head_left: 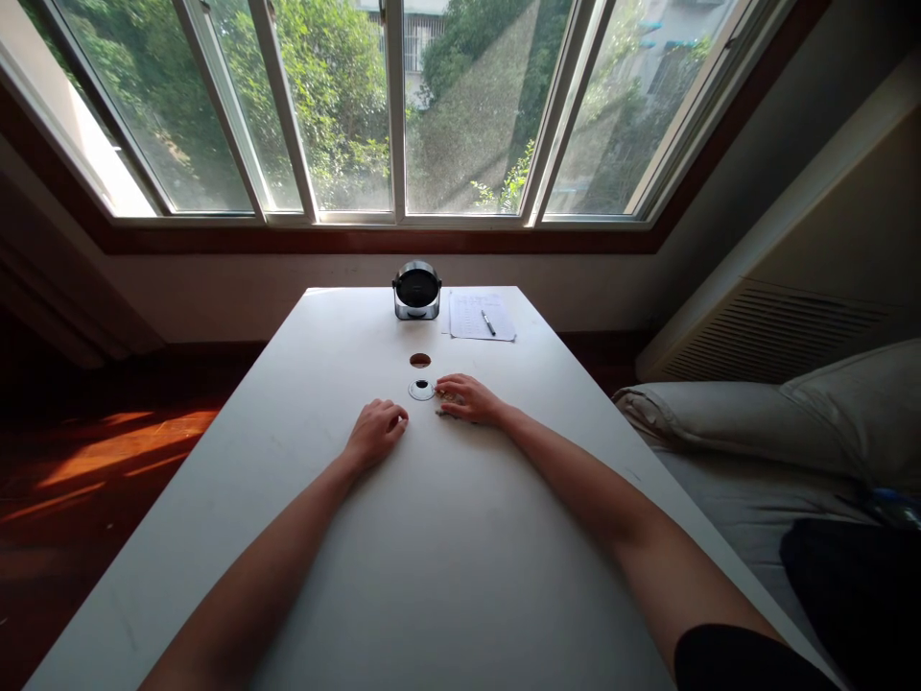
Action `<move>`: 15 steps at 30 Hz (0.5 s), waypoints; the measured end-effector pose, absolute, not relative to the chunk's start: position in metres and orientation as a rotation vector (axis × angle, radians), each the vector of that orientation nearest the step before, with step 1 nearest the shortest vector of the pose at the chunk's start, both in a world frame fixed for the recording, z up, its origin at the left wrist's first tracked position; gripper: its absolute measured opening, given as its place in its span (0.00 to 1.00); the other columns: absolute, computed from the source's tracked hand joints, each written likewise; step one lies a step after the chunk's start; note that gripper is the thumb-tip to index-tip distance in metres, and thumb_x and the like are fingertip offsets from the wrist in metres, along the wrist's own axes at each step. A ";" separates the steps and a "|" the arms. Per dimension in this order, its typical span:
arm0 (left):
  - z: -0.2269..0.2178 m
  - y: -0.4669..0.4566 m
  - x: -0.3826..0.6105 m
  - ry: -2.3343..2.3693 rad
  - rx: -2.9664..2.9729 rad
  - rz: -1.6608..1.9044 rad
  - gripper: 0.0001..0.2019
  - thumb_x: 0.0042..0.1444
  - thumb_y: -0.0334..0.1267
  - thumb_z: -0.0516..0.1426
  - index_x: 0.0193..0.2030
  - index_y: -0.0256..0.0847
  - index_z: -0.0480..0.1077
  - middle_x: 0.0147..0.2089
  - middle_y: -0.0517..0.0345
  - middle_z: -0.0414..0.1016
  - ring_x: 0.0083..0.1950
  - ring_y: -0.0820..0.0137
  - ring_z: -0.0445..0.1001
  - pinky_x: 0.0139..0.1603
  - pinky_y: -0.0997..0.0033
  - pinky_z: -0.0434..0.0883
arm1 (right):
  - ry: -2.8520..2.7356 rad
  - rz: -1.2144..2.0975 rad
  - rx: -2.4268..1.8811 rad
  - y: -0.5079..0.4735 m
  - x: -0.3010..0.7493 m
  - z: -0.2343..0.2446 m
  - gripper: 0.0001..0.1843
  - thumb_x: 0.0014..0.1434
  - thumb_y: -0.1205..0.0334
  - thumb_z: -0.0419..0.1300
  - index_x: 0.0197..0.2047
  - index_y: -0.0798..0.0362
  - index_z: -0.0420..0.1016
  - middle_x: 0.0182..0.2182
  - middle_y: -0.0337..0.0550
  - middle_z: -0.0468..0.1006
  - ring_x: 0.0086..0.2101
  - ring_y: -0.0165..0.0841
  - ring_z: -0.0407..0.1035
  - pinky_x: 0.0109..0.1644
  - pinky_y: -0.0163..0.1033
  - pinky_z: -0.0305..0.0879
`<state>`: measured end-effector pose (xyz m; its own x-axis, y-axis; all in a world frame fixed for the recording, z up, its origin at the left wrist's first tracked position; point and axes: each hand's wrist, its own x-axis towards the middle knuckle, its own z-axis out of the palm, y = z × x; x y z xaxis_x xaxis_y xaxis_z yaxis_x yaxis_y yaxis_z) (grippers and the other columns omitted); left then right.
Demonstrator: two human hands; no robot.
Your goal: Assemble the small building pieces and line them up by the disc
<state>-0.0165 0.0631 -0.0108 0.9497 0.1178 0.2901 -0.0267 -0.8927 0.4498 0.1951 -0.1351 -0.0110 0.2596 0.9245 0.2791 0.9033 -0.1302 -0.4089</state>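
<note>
My left hand (375,430) rests on the white table (446,557) with its fingers curled under, and nothing shows in it. My right hand (467,397) lies a little farther out, fingers bent over a small metallic thing (446,413) that I cannot make out. Just left of those fingertips sits a round white cap (421,389) with a dark centre. Beyond the cap there is a round cable hole (420,360) in the tabletop.
A small black desk fan (416,290) stands at the table's far edge. Beside it lies a sheet of paper (471,321) with a pen (488,322) on top. A bed with pillows (777,413) runs along the right side. Windows fill the wall ahead.
</note>
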 end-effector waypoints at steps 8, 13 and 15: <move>-0.015 0.073 -0.016 0.296 2.536 0.542 0.12 0.64 0.40 0.50 0.37 0.44 0.74 0.37 0.55 0.75 0.41 0.64 0.70 0.46 0.62 0.67 | -1.332 0.003 -1.993 -0.105 0.123 -0.025 0.13 0.67 0.54 0.54 0.45 0.46 0.79 0.48 0.44 0.78 0.49 0.38 0.71 0.57 0.44 0.65; -0.017 0.076 -0.019 0.287 2.524 0.539 0.11 0.63 0.42 0.52 0.41 0.44 0.75 0.42 0.54 0.76 0.45 0.63 0.71 0.51 0.61 0.68 | -1.182 0.011 -1.957 -0.088 0.117 -0.025 0.15 0.68 0.53 0.50 0.45 0.45 0.78 0.44 0.42 0.79 0.46 0.36 0.73 0.52 0.40 0.67; -0.016 0.071 -0.020 0.216 2.538 0.529 0.12 0.62 0.44 0.54 0.47 0.45 0.74 0.49 0.52 0.75 0.51 0.62 0.71 0.56 0.58 0.66 | -1.106 -0.064 -1.977 -0.094 0.137 -0.022 0.16 0.68 0.53 0.50 0.44 0.48 0.78 0.45 0.44 0.79 0.47 0.37 0.72 0.54 0.42 0.67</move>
<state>-0.0203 0.0714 -0.0163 0.9103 0.2549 0.3262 0.0457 -0.8451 0.5327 0.1368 -0.0943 -0.0225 0.6080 0.6770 0.4147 0.7201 -0.2503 -0.6471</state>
